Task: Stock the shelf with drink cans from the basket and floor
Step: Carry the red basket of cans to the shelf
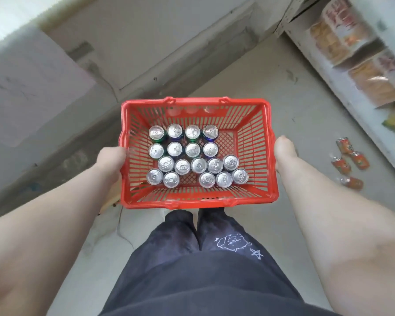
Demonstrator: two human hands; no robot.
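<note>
Eighteen silver-topped drink cans (182, 166) are standing upright in the red slotted plastic basket (192, 203), so all you really see is lids and pull tabs. They're in four rough rows: four, four, five, then two and three with a gap in the middle of the nearest row. The back rows show a bit of green and blue on the sides. The right part of the basket floor is bare mesh.

The basket is held up over the grey concrete floor (271, 87), one hand on each short side. The left hand (111, 156) is curled around the rim. The right hand (284, 149) is against the outer wall, but its fingers are hidden behind the basket, so I can't tell how they lie.

Off to the right, about four orange cans (349, 160) lie tipped over on the floor, right by the foot of the white shelf (354, 101). That shelf has blurry orange and yellow snack packets (372, 83) on it.
</note>
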